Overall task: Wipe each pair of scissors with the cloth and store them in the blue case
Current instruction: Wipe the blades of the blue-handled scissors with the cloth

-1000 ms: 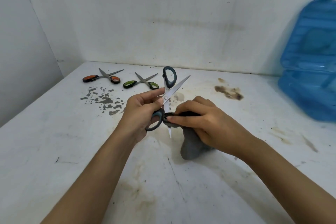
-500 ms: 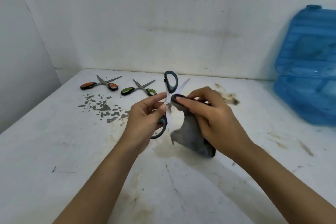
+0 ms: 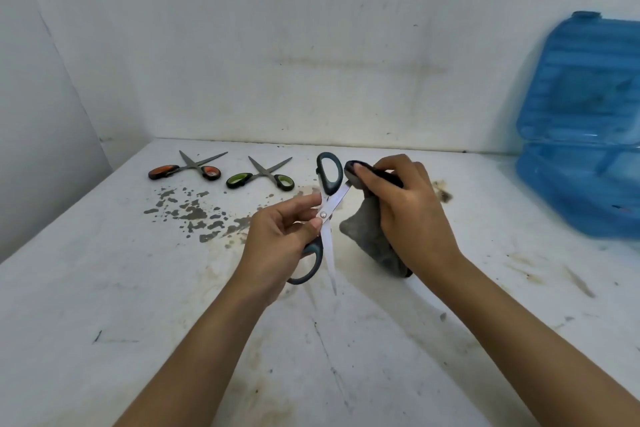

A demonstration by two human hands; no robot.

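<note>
Fingers of the left hand (image 3: 277, 239) pinch the open grey-handled scissors (image 3: 325, 215) near the pivot screw, one smooth steel blade pointing down toward the table (image 3: 104, 288), the other slanting up to the right. The right hand (image 3: 412, 215) grips a soft, crumpled grey cloth (image 3: 370, 236), its thumb and fingers curled round it and pressing a fold over the tip of the upper blade; the rest of the cloth hangs below the palm. Orange-handled scissors (image 3: 185, 170) and green-handled scissors (image 3: 261, 177) lie open, side by side, near the back wall on the left. The translucent blue case (image 3: 585, 135) stands open at the right edge, well apart from both hands, with bare stained tabletop between.
</note>
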